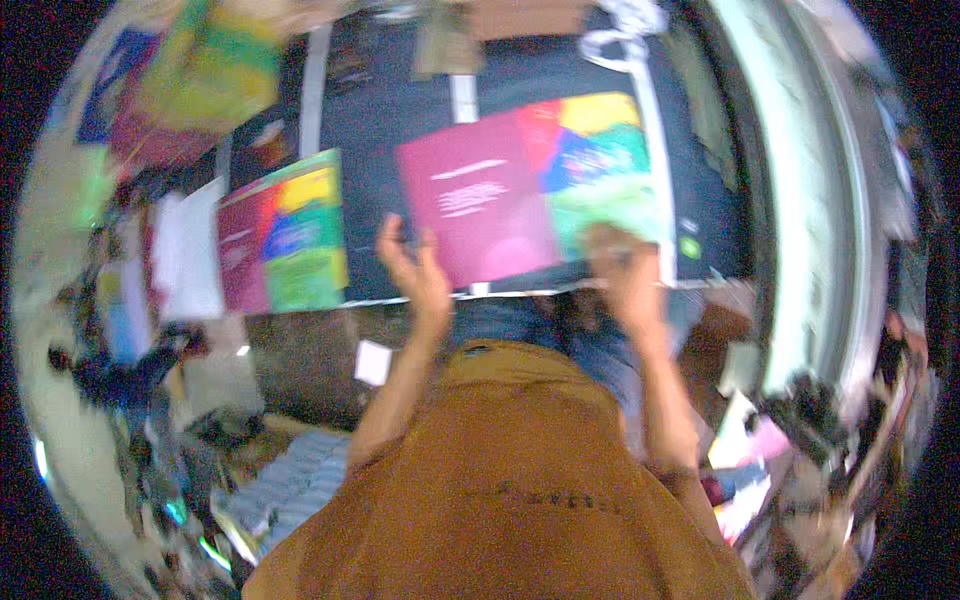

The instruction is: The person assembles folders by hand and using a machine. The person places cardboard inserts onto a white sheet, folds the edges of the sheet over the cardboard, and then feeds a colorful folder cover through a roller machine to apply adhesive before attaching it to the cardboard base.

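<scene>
A printed cover sheet [490,215], magenta on its left half and multicoloured on its right, lies tilted on the dark tabletop in front of me. At its lower left edge is my left hand [420,275], thumb and fingers apart; any touch is hard to make out. My right hand [628,270] is over the sheet's lower right edge, its fingers bent and smeared by motion, so a grip cannot be told. To the left, a stack of matching covers [300,240] sits near the table's front edge.
White sheets [190,255] lie left of the stack. Colourful bundles [205,75] are piled at the far left. White cord [620,40] is coiled at the back, and pale strips cross the dark table [375,160]. A pale rail [790,200] runs along the right. A person [130,375] is at the left.
</scene>
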The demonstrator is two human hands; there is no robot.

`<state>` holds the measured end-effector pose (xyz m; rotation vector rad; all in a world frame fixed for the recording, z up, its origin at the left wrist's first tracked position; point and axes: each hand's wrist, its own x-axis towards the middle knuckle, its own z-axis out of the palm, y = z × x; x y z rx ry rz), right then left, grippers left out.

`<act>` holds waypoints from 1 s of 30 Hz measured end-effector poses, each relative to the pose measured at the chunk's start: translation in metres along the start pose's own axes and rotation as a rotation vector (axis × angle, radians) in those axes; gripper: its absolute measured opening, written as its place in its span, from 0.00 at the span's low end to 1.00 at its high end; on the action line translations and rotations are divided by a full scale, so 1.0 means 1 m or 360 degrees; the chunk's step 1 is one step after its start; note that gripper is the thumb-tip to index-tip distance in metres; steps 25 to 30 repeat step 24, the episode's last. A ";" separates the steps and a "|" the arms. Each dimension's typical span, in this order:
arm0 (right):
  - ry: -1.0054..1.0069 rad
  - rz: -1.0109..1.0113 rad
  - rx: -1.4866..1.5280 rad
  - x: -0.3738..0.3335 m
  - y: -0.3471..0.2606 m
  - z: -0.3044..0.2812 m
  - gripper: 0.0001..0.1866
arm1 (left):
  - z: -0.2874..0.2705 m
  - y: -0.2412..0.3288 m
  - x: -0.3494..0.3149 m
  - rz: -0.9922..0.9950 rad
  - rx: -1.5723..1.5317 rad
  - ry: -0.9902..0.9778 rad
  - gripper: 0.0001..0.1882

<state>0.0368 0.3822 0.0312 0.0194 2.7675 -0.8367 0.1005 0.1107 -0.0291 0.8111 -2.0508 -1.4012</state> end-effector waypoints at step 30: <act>-0.0229 -0.1707 0.0514 0.074 -0.284 0.125 0.22 | -0.511 -0.055 0.239 -0.0078 0.0375 0.0535 0.30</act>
